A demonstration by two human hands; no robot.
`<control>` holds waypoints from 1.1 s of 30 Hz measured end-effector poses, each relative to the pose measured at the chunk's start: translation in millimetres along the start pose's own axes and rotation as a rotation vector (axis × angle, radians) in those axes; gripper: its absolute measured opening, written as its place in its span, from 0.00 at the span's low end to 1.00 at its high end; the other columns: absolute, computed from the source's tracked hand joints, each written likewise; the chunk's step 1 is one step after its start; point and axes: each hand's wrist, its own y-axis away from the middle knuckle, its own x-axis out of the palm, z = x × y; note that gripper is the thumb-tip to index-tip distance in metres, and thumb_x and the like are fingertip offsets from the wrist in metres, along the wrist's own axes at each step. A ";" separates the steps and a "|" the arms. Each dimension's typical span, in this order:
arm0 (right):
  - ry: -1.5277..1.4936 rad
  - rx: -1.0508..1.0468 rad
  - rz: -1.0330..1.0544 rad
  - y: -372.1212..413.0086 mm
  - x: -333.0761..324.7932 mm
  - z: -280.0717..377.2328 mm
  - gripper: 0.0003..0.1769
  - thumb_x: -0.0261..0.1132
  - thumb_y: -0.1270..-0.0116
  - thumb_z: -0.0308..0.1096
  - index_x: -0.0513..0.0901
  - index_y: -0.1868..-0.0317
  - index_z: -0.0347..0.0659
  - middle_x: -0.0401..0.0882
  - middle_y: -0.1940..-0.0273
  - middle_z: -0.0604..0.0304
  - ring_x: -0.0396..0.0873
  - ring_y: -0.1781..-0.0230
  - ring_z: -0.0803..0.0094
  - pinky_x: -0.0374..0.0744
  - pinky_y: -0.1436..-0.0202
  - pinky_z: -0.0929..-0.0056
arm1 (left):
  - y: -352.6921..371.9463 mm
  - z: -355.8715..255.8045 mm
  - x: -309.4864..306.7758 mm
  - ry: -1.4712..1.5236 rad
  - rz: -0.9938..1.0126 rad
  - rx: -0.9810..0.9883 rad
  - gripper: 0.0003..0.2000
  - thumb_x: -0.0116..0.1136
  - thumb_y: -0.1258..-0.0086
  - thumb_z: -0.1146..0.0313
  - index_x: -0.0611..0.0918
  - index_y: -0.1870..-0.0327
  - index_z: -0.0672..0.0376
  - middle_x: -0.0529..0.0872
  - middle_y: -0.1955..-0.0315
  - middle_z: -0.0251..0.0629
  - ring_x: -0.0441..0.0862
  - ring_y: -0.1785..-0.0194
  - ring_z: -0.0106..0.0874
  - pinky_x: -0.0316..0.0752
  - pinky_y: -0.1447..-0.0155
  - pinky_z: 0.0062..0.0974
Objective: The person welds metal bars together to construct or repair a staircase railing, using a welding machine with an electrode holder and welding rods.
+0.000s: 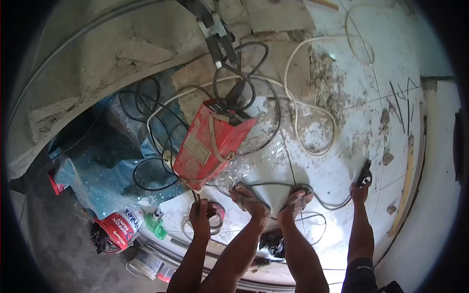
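Note:
My left hand (200, 215) reaches down and grips a roll of tape (217, 213) lying on the floor just left of my left foot. My right hand (360, 189) is stretched out to the right and closed around a black electrode holder (365, 174), whose grey cable (322, 201) runs back under my sandalled feet (273, 202). A red welding machine (211, 143) stands in front of my feet, with black cables (156, 146) and white cables (303, 105) coiled around it.
A red paint can (118, 228) lies on its side at lower left beside a blue tarp (105, 176). Rubble and cement dust (327, 83) cover the white tiled floor. A wooden strip (408, 180) runs along the right wall.

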 end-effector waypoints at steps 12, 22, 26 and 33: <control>-1.068 0.288 0.288 138.1 -134.6 233.7 0.13 0.65 0.25 0.44 0.75 0.59 0.43 0.76 0.77 0.62 0.74 0.84 0.73 0.72 0.83 0.72 | 106.6 -62.4 19.3 -0.090 0.219 0.162 0.12 0.64 0.24 0.64 0.82 0.49 0.63 0.87 0.63 0.35 0.87 0.63 0.25 0.81 0.60 0.24; -1.308 -0.245 0.025 292.1 -442.4 486.2 0.17 0.54 0.19 0.35 0.68 0.34 0.43 0.69 0.78 0.66 0.65 0.86 0.79 0.66 0.86 0.77 | 182.5 -315.3 -11.7 0.184 0.148 0.534 0.14 0.70 0.30 0.67 0.82 0.49 0.64 0.87 0.63 0.36 0.84 0.61 0.24 0.81 0.55 0.25; -1.263 -0.459 -0.180 333.9 -544.5 551.2 0.24 0.54 0.18 0.33 0.62 0.27 0.40 0.72 0.74 0.63 0.67 0.82 0.80 0.67 0.81 0.80 | 222.0 -484.9 -62.2 0.291 -0.013 0.890 0.13 0.68 0.29 0.69 0.83 0.47 0.61 0.86 0.59 0.33 0.83 0.58 0.24 0.80 0.52 0.24; -1.176 -1.157 -0.375 333.9 -536.7 608.9 0.40 0.58 0.20 0.43 0.51 0.21 0.29 0.75 0.63 0.56 0.75 0.71 0.73 0.77 0.67 0.74 | 279.8 -688.0 -105.2 0.420 0.052 1.200 0.18 0.63 0.25 0.67 0.79 0.39 0.63 0.85 0.57 0.37 0.82 0.56 0.26 0.78 0.48 0.26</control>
